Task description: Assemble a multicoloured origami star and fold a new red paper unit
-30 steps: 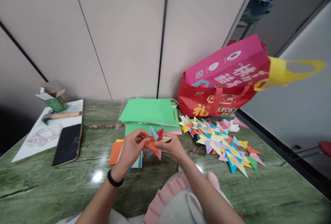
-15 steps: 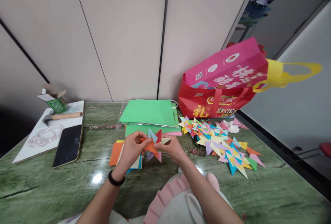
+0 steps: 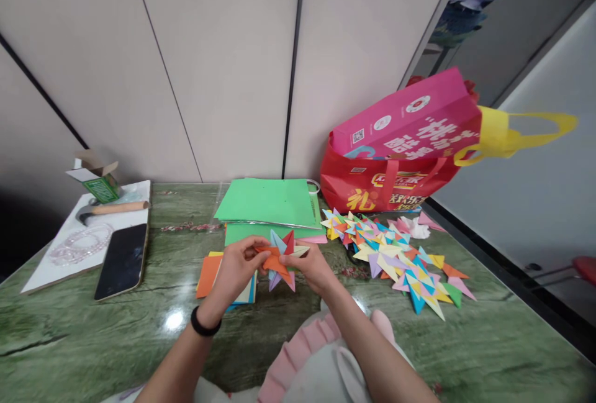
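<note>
Between my two hands is a folded paper star [image 3: 281, 260] with orange, red, light blue, pale yellow, lilac and pink points. My left hand [image 3: 243, 266] pinches its orange point on the left side. On the right, my right hand [image 3: 313, 266] grips the star near its pale yellow point, thumb on top. The fingers behind the paper are partly hidden. Under my left hand lies a stack of coloured paper squares [image 3: 208, 279], orange and yellow at its left edge. Right of my hands spreads a pile of folded paper stars [image 3: 391, 254] in many colours.
Green paper sheets [image 3: 267, 201] lie behind my hands. A red bag [image 3: 344, 179] holding a pink bag [image 3: 405, 117] stands at the back right. To the left, a phone [image 3: 121, 261], a hammer [image 3: 118, 208], a beaded strand [image 3: 79, 244] and a small green box [image 3: 101, 187] rest on or by a white board [image 3: 44, 279].
The star has shifted slightly to the right and turned a little in my fingers. Both hands keep their hold, and the things around them stay put.
</note>
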Tool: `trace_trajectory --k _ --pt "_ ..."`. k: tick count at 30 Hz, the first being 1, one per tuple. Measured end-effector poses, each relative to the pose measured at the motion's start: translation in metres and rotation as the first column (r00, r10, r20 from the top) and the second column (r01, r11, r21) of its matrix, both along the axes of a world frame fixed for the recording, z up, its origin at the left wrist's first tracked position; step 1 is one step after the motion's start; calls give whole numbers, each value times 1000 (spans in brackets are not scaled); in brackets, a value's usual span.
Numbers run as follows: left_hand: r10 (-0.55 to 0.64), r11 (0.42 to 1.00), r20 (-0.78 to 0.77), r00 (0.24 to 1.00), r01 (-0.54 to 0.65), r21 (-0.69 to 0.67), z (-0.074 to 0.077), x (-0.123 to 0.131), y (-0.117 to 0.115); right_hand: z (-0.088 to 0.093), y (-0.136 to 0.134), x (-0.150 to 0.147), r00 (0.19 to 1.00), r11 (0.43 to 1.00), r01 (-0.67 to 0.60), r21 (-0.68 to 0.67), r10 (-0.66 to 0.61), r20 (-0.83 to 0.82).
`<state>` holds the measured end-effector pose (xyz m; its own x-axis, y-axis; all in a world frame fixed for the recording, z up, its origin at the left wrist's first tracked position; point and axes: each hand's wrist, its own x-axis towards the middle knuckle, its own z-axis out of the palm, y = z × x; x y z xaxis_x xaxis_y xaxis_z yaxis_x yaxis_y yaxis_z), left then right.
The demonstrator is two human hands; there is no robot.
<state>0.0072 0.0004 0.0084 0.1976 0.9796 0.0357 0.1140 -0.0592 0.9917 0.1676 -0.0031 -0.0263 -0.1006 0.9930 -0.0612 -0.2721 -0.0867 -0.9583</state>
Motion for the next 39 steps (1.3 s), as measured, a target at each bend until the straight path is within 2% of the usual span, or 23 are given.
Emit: trace_trajectory --k 12,24,33,39 --pt "-44 999 5 999 44 -17 8 -1 0 -3 1 0 999 999 -29 -13 29 -40" --pt "18 1000 -32 999 -18 7 1 -4 3 -3 1 0 985 996 30 88 -44 168" --pt "83 976 -282 956 -20 217 -3 -9 3 3 -1 -1 980 992 34 120 -57 190" --pt "110 969 -332 937 -26 247 -3 -9 3 3 -1 -2 979 992 27 124 -51 199"
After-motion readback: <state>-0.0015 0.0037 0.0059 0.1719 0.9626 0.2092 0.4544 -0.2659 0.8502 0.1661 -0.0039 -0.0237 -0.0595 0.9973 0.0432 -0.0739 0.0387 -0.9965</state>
